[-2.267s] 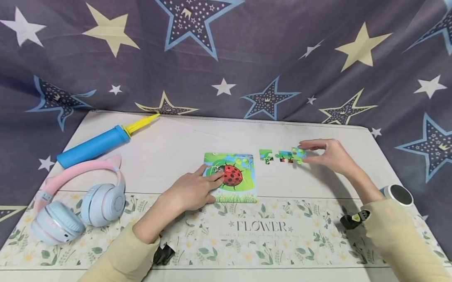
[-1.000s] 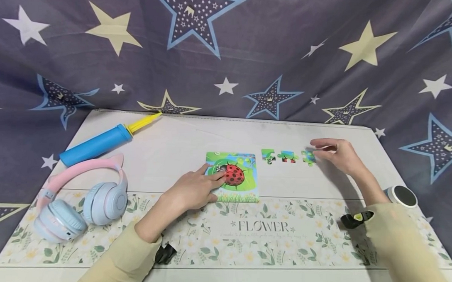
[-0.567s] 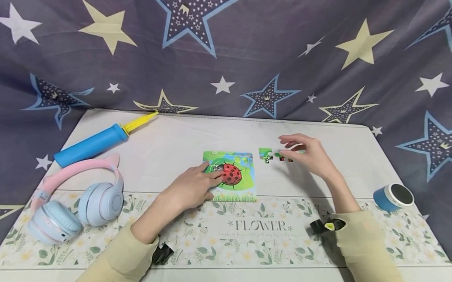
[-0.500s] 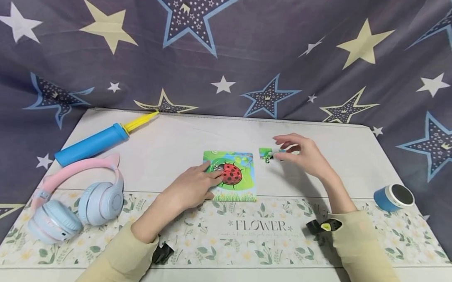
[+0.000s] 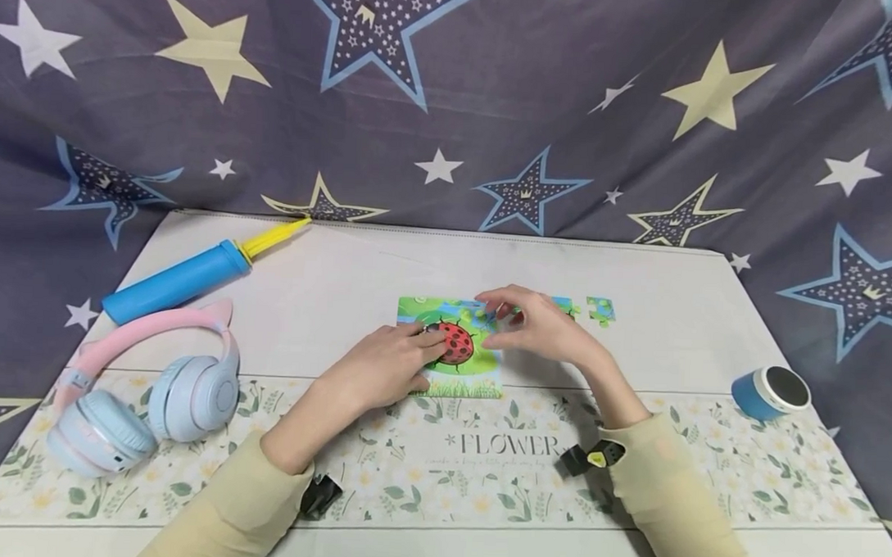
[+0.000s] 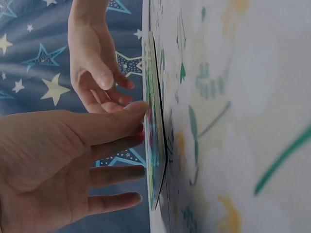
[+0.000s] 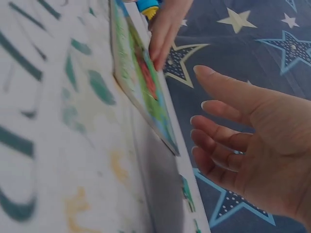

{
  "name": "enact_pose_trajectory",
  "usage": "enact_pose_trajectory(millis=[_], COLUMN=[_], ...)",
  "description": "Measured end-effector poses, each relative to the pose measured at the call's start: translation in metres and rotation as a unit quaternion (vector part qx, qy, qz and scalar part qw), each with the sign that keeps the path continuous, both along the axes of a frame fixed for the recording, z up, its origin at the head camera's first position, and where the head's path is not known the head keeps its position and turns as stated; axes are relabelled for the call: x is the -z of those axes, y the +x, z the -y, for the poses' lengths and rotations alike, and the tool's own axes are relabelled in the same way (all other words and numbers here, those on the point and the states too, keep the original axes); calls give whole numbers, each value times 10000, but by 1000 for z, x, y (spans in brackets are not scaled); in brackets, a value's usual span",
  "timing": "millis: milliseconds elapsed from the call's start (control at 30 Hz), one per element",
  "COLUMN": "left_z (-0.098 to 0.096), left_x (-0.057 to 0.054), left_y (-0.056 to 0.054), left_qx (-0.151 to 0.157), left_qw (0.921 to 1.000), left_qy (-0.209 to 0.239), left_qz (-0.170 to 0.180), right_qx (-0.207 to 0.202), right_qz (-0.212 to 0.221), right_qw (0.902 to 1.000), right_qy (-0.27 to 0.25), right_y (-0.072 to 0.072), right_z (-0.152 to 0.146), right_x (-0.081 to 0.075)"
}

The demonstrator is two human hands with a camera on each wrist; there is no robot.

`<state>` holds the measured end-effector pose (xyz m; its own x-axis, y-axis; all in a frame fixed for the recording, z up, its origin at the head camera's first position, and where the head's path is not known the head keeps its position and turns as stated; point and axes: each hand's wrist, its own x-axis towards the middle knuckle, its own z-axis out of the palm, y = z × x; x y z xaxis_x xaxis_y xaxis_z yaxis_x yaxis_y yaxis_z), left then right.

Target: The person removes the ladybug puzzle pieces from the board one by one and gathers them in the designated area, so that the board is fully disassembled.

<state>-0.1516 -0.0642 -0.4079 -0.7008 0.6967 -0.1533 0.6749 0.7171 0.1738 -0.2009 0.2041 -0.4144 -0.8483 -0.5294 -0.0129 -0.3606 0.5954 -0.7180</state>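
A square ladybug jigsaw puzzle (image 5: pixel 466 387) lies flat on the table. My left hand (image 5: pixel 380 366) rests on its left part, fingertips on the ladybug picture. In the left wrist view, the left thumb and fingers (image 6: pixel 116 175) touch the picture side and are fairly straight. Over the puzzle's right edge hovers my right hand (image 5: pixel 540 324). Its fingers (image 7: pixel 218 131) are loosely bent in the right wrist view, with nothing between them. Right of the puzzle sit a loose jigsaw piece (image 5: pixel 601 310) and a second piece (image 5: pixel 563 304), partly hidden by the right hand.
Pink and blue cat-ear headphones (image 5: pixel 191 397) lie at the left. Behind them is a blue hand pump (image 5: pixel 176 281) with a yellow nozzle. A small blue and white cylinder (image 5: pixel 770 392) stands at the right. A starry curtain (image 5: pixel 556 94) hangs behind the table.
My right hand slid the rightmost loose piece further right and let go of it. Then it moved left across the other pieces to the puzzle's right edge. The left hand stays on the puzzle.
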Motion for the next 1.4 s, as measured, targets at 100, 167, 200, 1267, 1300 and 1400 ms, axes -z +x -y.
enact_pose_trajectory(millis=[100, 167, 200, 1267, 1300, 1400], left_z=[-1, -2, -2, -1, -1, -1], left_x=[0, 0, 1, 2, 2, 2], left_y=[1, 3, 3, 0, 0, 1], left_qx=[28, 84, 99, 248, 238, 234], left_qw=[9996, 9993, 9992, 9977, 9976, 9975], left_qy=[-146, -237, -257, -9, -5, -47], left_qz=[226, 271, 290, 632, 646, 663], right_qx=[-75, -185, -231, -368, -360, -355], right_qz=[141, 160, 159, -203, -190, -186], right_qw=[9997, 9992, 9987, 9942, 9942, 9937], right_qy=[158, 325, 428, 986, 996, 1045], right_y=[2, 4, 5, 7, 7, 7], right_z=[5, 7, 9, 21, 21, 23], right_x=[5, 8, 9, 13, 13, 14])
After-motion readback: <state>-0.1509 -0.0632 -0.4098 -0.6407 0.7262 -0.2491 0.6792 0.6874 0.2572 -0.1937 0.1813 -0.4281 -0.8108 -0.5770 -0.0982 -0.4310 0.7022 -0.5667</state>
